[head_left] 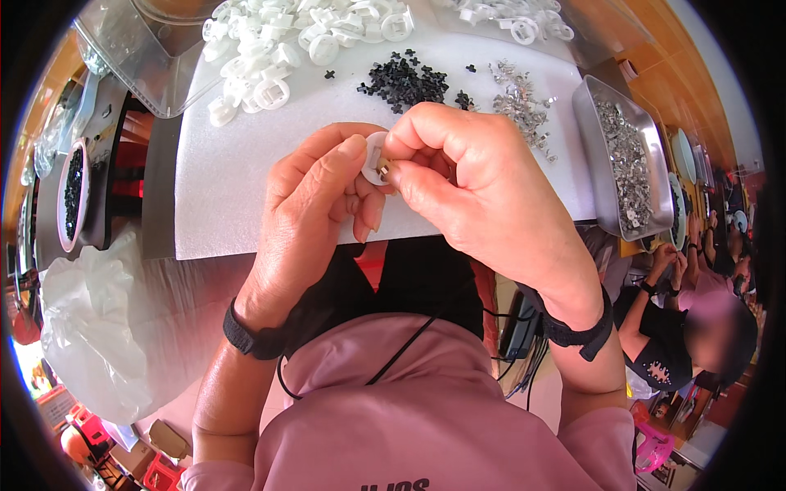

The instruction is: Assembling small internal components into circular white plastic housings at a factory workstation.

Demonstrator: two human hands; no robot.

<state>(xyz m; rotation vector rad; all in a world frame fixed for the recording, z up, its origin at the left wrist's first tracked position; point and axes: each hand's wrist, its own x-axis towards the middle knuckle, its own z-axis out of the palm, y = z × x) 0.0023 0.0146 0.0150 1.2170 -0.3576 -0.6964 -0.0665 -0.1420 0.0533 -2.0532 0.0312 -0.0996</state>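
I see one white mat point(246, 164) covering the table, its near edge running just under my hands and its left edge ending beside a dark gap. The barest stretch of mat lies left of my hands, between them and the white heap; the right side is hemmed in by a steel tray point(591, 164) that overhangs the mat's right edge. One clear bag point(90, 327) slumps at lower left, off the mat. One clear plastic bin point(139, 57) sits at the far left corner, its lip over the mat.

My left hand point(315, 221) and right hand point(483, 196) meet over the mat's near edge, well clear of the piles. Between them is one white ring point(375, 157): the left thumb and forefinger are closed on its left side, and the right thumb and forefinger pinch in from its right, pressing a small metal piece point(385, 172) against it. Both hands' other fingers are curled in. Each wrist wears one black strap.

There are two heaps of white rings, a big one point(286, 41) far left and a smaller one point(516, 20) far right; too many pieces to count. One pile of small black crosses point(403, 82) sits in the middle, with a few strays around it. One loose scatter of metal clips point(520, 102) lies just right of it, and more fill the tray. One round dish of black parts point(72, 192) stands off the mat at far left.
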